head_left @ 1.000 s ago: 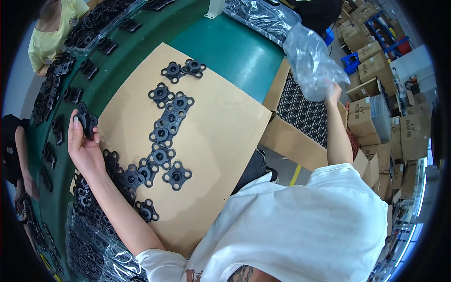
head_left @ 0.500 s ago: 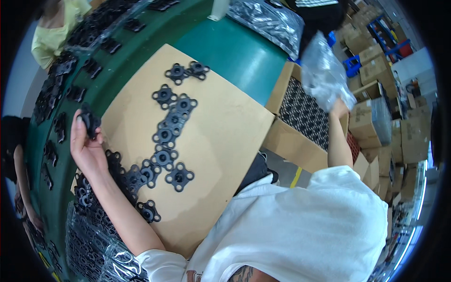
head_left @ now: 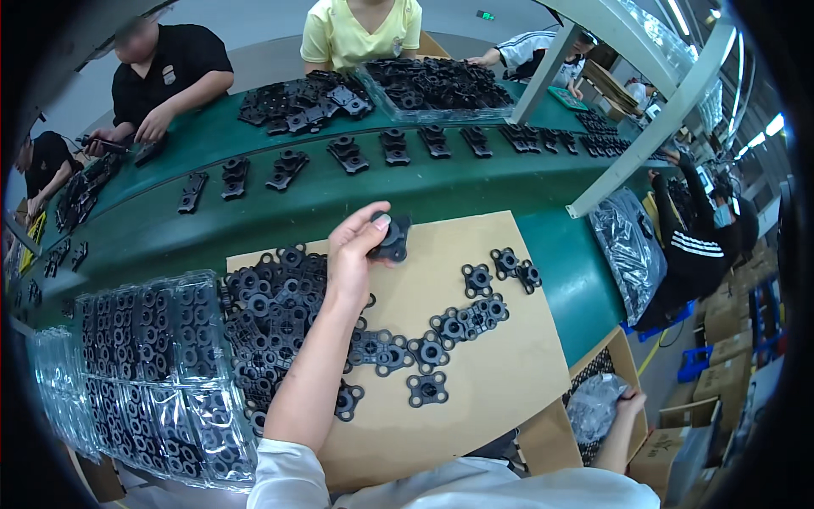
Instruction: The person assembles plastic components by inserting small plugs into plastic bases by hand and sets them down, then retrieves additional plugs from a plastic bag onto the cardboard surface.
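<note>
One black part [head_left: 391,239] is gripped between the thumb and fingers of the left hand [head_left: 349,254]. One clear plastic bag [head_left: 595,409] is grasped at its edge by the right hand [head_left: 630,404]. The two hands are well apart. The held part is located above the belt-side edge of one tan cardboard sheet [head_left: 500,399]; the bag is at the opening of one open carton [head_left: 626,360], which contains rows of black pieces.

Three loose parts [head_left: 476,280] lie near the far right corner of the sheet, two of them touching; one single part [head_left: 426,389] lies nearer the wearer. The pile [head_left: 275,293] at the left of the sheet is too dense to count. Beside it are clear trays [head_left: 157,382] filled with similar parts. At least seven black assemblies [head_left: 348,155] are spaced along the green belt [head_left: 297,204].

Appearance of the held part: dark, matte, with rounded lobes; its hub is partly covered by the thumb. Loose units show ring-shaped corners around a raised round centre.

Difference from the earlier frames: the view has turned toward the belt. The bag, previously held up beyond the carton, is now lowered to its opening. The left hand retains its part.
</note>
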Demonstrator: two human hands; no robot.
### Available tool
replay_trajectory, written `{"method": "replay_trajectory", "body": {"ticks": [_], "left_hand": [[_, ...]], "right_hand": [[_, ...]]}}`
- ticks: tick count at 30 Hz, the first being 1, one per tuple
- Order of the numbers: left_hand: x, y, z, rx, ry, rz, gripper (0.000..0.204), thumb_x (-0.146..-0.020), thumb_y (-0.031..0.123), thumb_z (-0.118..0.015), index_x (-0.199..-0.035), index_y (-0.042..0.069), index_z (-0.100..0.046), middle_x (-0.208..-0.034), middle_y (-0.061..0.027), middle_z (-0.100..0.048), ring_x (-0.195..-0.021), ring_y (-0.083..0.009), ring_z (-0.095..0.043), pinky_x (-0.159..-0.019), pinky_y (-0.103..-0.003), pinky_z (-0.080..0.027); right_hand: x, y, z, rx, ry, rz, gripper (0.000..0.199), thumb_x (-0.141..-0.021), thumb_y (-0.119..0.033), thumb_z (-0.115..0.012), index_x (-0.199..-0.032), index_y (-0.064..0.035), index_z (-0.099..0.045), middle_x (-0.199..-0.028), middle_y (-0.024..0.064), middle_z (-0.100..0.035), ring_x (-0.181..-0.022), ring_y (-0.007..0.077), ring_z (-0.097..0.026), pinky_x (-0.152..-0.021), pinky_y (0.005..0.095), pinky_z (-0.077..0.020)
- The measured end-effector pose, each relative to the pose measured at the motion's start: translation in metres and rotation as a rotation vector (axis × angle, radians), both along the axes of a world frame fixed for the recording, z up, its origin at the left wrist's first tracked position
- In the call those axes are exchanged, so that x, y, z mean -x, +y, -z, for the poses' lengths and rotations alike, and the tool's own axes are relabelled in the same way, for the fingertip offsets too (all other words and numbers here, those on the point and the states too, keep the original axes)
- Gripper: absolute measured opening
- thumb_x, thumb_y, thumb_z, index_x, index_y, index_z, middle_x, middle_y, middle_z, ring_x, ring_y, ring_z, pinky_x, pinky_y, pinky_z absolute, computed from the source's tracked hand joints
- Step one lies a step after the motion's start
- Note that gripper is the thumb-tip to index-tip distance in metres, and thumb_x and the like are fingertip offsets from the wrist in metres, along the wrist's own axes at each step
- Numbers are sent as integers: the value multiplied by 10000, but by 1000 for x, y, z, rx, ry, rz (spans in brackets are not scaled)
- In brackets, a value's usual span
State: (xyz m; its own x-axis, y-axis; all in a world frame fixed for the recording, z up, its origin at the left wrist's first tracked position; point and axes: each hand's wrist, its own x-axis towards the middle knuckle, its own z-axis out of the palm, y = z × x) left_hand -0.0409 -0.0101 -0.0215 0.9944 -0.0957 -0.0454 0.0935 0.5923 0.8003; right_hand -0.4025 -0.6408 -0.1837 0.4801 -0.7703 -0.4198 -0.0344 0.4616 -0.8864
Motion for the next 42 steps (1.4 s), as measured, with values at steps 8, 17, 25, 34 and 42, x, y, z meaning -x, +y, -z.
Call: {"method": "replay_trajectory", "body": {"ticks": [8,17,25,34,42], "left_hand": [[-5,-6,-3,145,14,74,380,-862,42,-542,-1226,-61,-501,-902,-154,-617,-576,-203,-640,-442,-189,-450],[-7,0,2,-38,-68,25,444,-849,20,-568,-1274,-36,-455,-954,-160,-593,-583,-187,-618,-419,-188,-416],[-10,4,1,-87,-54,-110,467,-826,-11,-600,-1270,-18,-455,-945,-152,-605,-587,-158,-597,-416,-165,-371],[-7,1,-6,-79,-93,-101,462,-837,-16,-585,-1274,-10,-434,-941,-156,-616,-606,-156,-598,-434,-171,-401],[-5,-1,-2,-63,-94,-117,463,-845,-14,-573,-1282,-6,-420,-944,-164,-615,-610,-167,-601,-457,-195,-455]], "right_hand": [[-320,101,-136,-732,-580,-152,284,-783,51,-461,-1049,-32,-514,-806,106,-523,-591,122,-490,-455,189,-422],[-464,418,-181,-1276,-604,-1219,153,-911,-35,-480,-1047,4,-540,-865,77,-519,-583,62,-401,-384,164,-234],[-428,471,-199,-800,-387,-1162,166,-936,-95,-502,-1057,13,-541,-874,87,-527,-591,64,-465,-378,147,-276],[-420,470,-179,-587,-526,-1247,223,-957,-194,-536,-1060,4,-534,-847,80,-526,-581,53,-469,-363,144,-275],[-417,477,-178,-516,-422,-1055,249,-951,-227,-551,-1046,2,-531,-840,74,-537,-561,52,-461,-357,147,-268]]}}
